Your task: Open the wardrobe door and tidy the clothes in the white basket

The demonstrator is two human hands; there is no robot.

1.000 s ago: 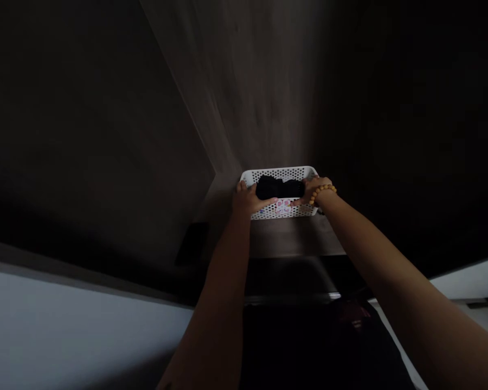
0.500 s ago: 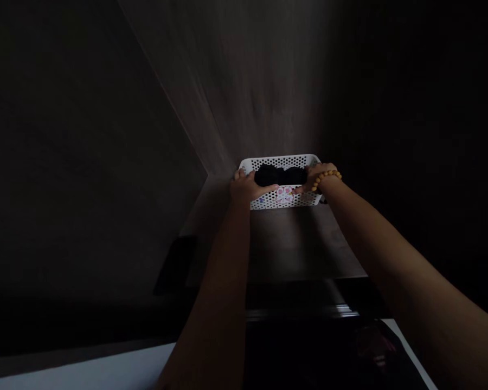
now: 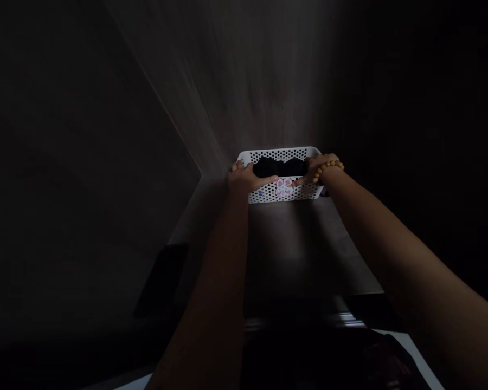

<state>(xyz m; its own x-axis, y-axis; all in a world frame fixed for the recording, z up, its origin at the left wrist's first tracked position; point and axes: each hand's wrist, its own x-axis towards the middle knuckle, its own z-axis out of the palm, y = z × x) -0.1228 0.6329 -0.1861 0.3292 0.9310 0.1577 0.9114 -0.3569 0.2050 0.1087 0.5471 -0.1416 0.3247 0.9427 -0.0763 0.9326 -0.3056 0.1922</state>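
Note:
A white perforated plastic basket [image 3: 284,195] with a pink flower sticker on its front sits at the back of a dark wooden shelf [image 3: 301,249]. Dark folded cloth [image 3: 280,167] lies inside it. My left hand [image 3: 246,179] grips the basket's left front rim, thumb stretched along the front edge. My right hand [image 3: 319,169], with a bead bracelet at the wrist, grips the right front rim. Both arms reach far forward into the dim recess.
Dark wooden walls close the recess on the left [image 3: 85,162] and at the back [image 3: 248,81]. A dark flat object [image 3: 162,279] lies at the shelf's left edge. A pale surface [image 3: 415,357] shows at the bottom right.
The basket, held by both hands, has slid further back on the shelf. More of the shelf's surface shows in front of it, and the pale surface below has dropped out of view.

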